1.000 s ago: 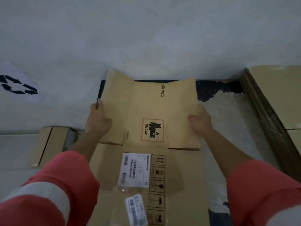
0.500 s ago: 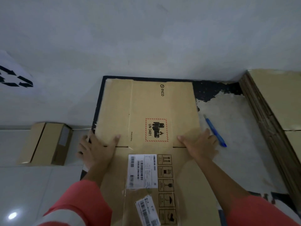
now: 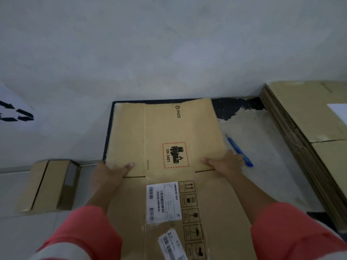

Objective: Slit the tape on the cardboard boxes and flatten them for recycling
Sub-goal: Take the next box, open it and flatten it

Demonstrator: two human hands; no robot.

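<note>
A brown cardboard box (image 3: 169,132) lies flattened on a dark mat, with a PICO logo, a red UN 3481 label and white shipping labels on top. My left hand (image 3: 110,173) presses flat on its left side by the flap slit, fingers spread. My right hand (image 3: 225,163) presses flat on its right edge. Neither hand holds anything. A blue utility knife (image 3: 238,150) lies on the floor just right of my right hand.
A small closed cardboard box (image 3: 50,186) stands on the floor at the left. A stack of flattened cardboard (image 3: 308,128) fills the right side. The dark mat (image 3: 236,106) reaches the white wall behind. A recycling-symbol sign (image 3: 15,115) is at far left.
The raised far flaps went down flat onto the mat. Both hands slid from the flap edges back toward me and now press on the flattened box; the blue knife came into view.
</note>
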